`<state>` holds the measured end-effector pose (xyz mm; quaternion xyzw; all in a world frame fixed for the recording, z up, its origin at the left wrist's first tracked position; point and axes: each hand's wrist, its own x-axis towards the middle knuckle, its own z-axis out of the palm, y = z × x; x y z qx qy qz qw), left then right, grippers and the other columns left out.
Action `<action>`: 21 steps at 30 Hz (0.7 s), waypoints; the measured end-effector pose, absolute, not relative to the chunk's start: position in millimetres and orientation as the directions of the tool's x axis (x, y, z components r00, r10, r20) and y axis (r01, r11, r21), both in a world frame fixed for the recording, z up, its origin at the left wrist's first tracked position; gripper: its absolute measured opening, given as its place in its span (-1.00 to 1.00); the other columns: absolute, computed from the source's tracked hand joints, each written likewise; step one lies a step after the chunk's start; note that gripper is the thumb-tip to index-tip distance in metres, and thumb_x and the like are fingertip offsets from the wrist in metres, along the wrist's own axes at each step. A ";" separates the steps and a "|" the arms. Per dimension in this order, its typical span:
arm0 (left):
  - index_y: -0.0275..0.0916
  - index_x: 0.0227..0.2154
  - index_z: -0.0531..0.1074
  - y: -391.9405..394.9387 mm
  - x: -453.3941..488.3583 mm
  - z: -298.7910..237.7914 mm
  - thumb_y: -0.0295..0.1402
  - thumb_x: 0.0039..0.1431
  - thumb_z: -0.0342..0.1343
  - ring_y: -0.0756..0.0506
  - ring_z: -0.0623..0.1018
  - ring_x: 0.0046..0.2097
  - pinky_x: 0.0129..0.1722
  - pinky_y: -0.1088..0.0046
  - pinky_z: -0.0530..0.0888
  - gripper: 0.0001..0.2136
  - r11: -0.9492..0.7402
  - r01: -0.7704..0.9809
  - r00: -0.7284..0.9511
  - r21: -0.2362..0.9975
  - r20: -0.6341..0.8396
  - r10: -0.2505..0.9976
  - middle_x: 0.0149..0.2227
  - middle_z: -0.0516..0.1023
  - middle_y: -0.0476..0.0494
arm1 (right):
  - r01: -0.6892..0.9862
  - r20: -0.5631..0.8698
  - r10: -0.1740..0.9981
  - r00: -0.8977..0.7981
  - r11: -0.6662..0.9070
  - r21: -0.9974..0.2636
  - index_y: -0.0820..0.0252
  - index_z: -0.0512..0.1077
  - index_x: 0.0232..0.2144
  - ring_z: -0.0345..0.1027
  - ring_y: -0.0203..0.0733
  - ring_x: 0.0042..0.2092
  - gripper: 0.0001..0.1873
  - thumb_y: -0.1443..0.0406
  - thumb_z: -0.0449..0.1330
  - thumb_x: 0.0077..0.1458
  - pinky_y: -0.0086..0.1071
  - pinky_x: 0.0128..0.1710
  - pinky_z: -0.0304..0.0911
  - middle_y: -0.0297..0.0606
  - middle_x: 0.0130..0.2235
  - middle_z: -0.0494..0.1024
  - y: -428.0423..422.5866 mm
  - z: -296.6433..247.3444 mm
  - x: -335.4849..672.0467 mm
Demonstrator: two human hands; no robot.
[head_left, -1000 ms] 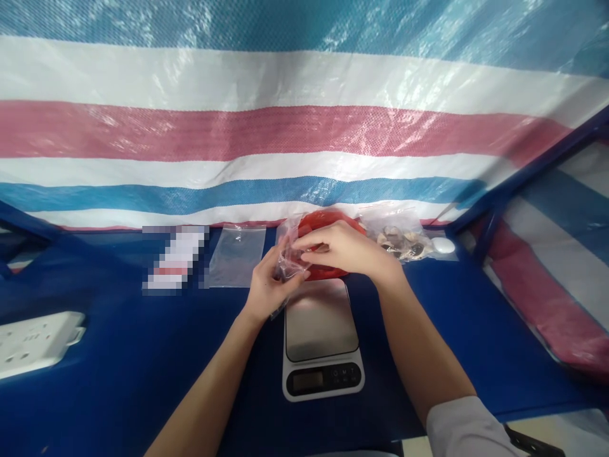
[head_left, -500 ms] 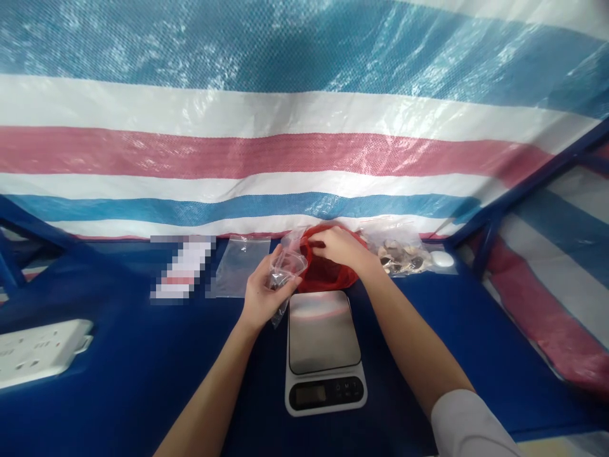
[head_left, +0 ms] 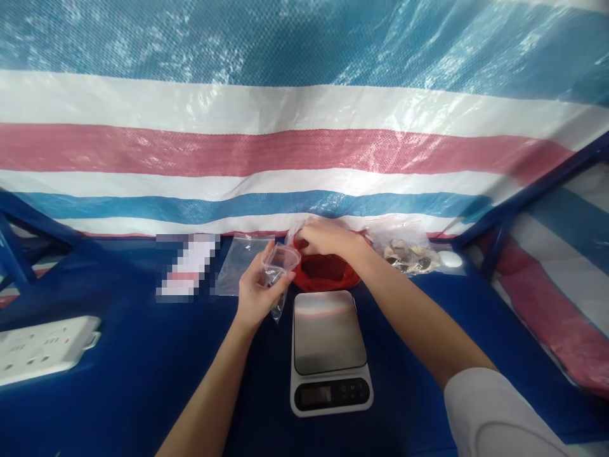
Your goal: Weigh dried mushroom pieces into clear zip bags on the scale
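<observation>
My left hand is closed around a clear plastic bag, whose round mouth gapes upward between thumb and fingers; something dark seems to be in it. Behind the scale, my right hand is at the upper left rim of an open red bag, its fingers curled in and apparently pinching the rim. The fingertips are partly hidden, and I cannot make out what lies in the red bag. The kitchen scale, with its bare steel plate, stands just in front of the red bag.
A flat clear zip bag lies left of my left hand, beside a blurred-out paper. To the right are a clear bag of shell-like pieces and a white round lid. A power strip sits at left; striped sheeting hangs behind.
My right hand has moved a little left and back along the red bag's rim. My left hand has shifted slightly left, and the clear bag's mouth now shows rounder and wider.
</observation>
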<state>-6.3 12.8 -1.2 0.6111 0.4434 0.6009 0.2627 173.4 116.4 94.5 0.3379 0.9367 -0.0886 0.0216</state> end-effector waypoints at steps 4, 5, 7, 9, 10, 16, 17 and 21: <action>-0.17 0.20 0.39 13.3 -7.6 -2.7 -0.22 0.03 0.37 -0.23 0.60 -0.02 0.08 0.11 0.49 -0.36 -0.472 0.218 -0.119 0.854 0.503 0.856 -0.01 0.59 -0.26 | 0.575 -0.147 0.556 -0.818 0.799 -0.175 0.17 0.59 -0.29 0.35 -0.21 -0.32 -0.83 0.26 0.20 0.16 -0.37 -0.35 0.04 -0.20 -0.26 0.62 118.9 87.2 171.5; -0.17 0.21 0.39 13.5 -7.9 -3.2 -0.22 0.03 0.38 -0.23 0.60 -0.02 0.08 0.11 0.50 -0.36 -0.473 0.217 -0.121 0.854 0.505 0.855 -0.02 0.59 -0.26 | 0.560 -0.164 0.537 -0.827 0.809 -0.177 0.19 0.58 -0.29 0.34 -0.22 -0.34 -0.80 0.23 0.19 0.17 -0.36 -0.36 0.03 -0.19 -0.27 0.62 119.8 83.7 171.0; -0.17 0.20 0.40 13.9 -8.2 -3.7 -0.22 0.02 0.38 -0.24 0.60 -0.02 0.07 0.12 0.50 -0.35 -0.470 0.219 -0.130 0.855 0.503 0.854 -0.01 0.59 -0.26 | 0.552 -0.206 0.517 -0.830 0.813 -0.183 0.22 0.58 -0.31 0.31 -0.23 -0.37 -0.78 0.21 0.19 0.18 -0.36 -0.36 0.02 -0.19 -0.28 0.61 120.7 76.9 170.0; -0.18 0.20 0.40 14.1 -8.2 -3.3 -0.22 0.01 0.39 -0.24 0.60 -0.03 0.07 0.11 0.50 -0.35 -0.466 0.222 -0.136 0.856 0.501 0.855 -0.02 0.59 -0.26 | 0.556 -0.238 0.510 -0.827 0.804 -0.209 0.23 0.58 -0.31 0.29 -0.25 -0.39 -0.79 0.23 0.19 0.17 -0.36 -0.37 0.03 -0.20 -0.28 0.60 119.7 72.2 169.2; -0.18 0.20 0.40 14.1 -8.0 -2.7 -0.23 0.02 0.38 -0.23 0.60 -0.03 0.07 0.11 0.50 -0.36 -0.468 0.222 -0.134 0.855 0.503 0.854 -0.03 0.59 -0.26 | 0.561 -0.247 0.510 -0.824 0.796 -0.227 0.23 0.58 -0.31 0.29 -0.26 -0.39 -0.80 0.26 0.19 0.16 -0.37 -0.37 0.04 -0.20 -0.28 0.60 118.7 70.7 168.7; -0.19 0.20 0.40 13.1 -7.5 -0.6 -0.23 0.03 0.38 -0.23 0.60 -0.02 0.08 0.12 0.50 -0.36 -0.465 0.219 -0.127 0.858 0.497 0.858 -0.03 0.59 -0.26 | 0.606 -0.281 0.544 -0.790 0.760 -0.234 0.22 0.58 -0.25 0.37 -0.18 -0.31 -0.83 0.32 0.20 0.13 -0.37 -0.32 0.13 -0.17 -0.21 0.62 113.5 62.4 162.9; -0.19 0.20 0.40 13.0 -7.7 -1.0 -0.22 0.02 0.38 -0.24 0.60 -0.02 0.08 0.12 0.50 -0.36 -0.458 0.222 -0.129 0.861 0.492 0.861 -0.02 0.59 -0.27 | 0.607 -0.276 0.548 -0.790 0.763 -0.222 0.23 0.57 -0.25 0.38 -0.18 -0.30 -0.84 0.33 0.21 0.12 -0.37 -0.32 0.14 -0.17 -0.20 0.62 113.2 59.1 161.9; -0.18 0.21 0.38 13.3 -8.6 -3.2 -0.21 0.02 0.38 -0.24 0.59 -0.01 0.08 0.11 0.49 -0.34 -0.463 0.230 -0.115 0.856 0.497 0.860 -0.01 0.59 -0.27 | 0.593 -0.182 0.566 -0.804 0.782 -0.191 0.22 0.55 -0.23 0.37 -0.20 -0.31 -0.84 0.36 0.20 0.14 -0.37 -0.31 0.12 -0.19 -0.19 0.62 112.7 45.0 161.8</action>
